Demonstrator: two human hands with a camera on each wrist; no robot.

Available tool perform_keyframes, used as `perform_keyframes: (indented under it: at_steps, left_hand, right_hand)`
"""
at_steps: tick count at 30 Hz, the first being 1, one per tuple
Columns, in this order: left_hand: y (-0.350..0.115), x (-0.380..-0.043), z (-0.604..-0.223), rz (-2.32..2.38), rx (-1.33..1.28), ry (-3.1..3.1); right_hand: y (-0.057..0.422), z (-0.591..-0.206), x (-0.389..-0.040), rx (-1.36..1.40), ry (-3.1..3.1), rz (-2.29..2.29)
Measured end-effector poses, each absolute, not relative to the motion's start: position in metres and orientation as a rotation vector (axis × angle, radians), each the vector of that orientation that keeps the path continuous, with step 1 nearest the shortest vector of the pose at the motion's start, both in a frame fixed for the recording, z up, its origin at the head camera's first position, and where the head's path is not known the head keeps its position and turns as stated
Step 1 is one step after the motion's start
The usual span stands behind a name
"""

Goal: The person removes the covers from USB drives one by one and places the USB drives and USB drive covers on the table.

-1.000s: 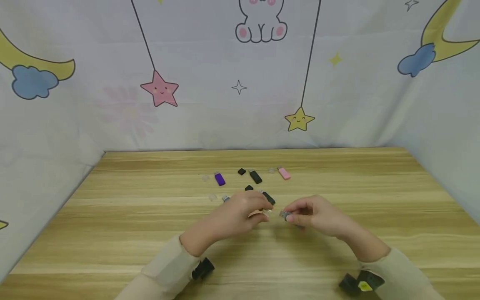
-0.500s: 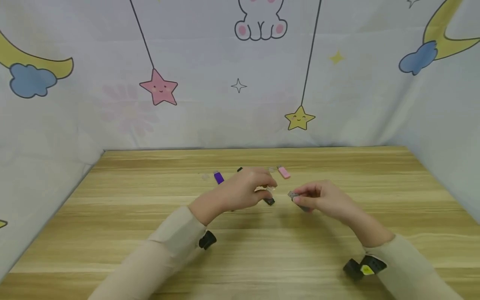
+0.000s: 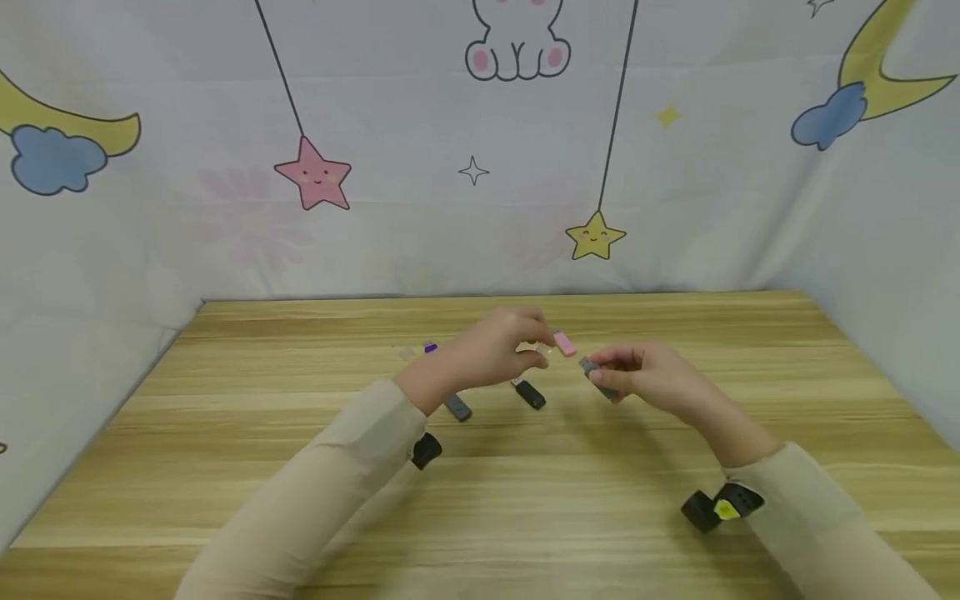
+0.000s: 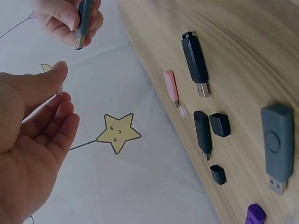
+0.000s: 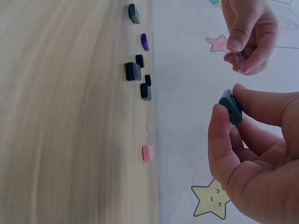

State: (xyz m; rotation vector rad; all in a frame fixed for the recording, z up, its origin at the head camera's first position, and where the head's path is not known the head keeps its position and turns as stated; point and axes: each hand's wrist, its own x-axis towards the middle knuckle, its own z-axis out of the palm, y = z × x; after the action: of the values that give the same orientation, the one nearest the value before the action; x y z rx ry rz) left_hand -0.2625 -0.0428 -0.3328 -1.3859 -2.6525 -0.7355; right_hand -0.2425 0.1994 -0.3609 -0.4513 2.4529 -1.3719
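In the head view my left hand (image 3: pixel 498 348) is raised over the far middle of the table, to the left of my right hand (image 3: pixel 656 379). The left thumb and fingertips pinch a small clear cap (image 5: pixel 238 59), partly hidden by the fingers. My right hand pinches a grey USB flash drive (image 4: pixel 83 23) between thumb and fingers, its bare metal plug pointing toward the left hand. Cap and drive are apart, both held up above the table. Below the hands lies a black USB flash drive (image 3: pixel 529 393); a pink one (image 3: pixel 564 342) lies just beyond.
On the wooden table (image 3: pixel 300 467) lie another black drive (image 4: pixel 202 133), two black caps (image 4: pixel 219 125), a grey drive (image 4: pixel 278 144) and a purple drive (image 4: pixel 255 214). A clear cap (image 4: pixel 183 112) lies by the pink drive. A printed cloth (image 3: pixel 405 233) stands behind the table.
Both hands have risen and moved away toward the back of the table, still holding the clear cap and the grey drive. The near black drive and the other grey drive now show below the left hand.
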Motion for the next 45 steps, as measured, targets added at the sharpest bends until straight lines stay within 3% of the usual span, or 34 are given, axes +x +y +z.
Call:
perform_keyframes:
  at_steps: [45]
  left_hand:
    - [-0.007, -0.312, -0.375, -0.712, -1.152, -2.944]
  right_hand:
    - [0.195, -0.395, -0.291, -0.269, 2.404, -1.373]
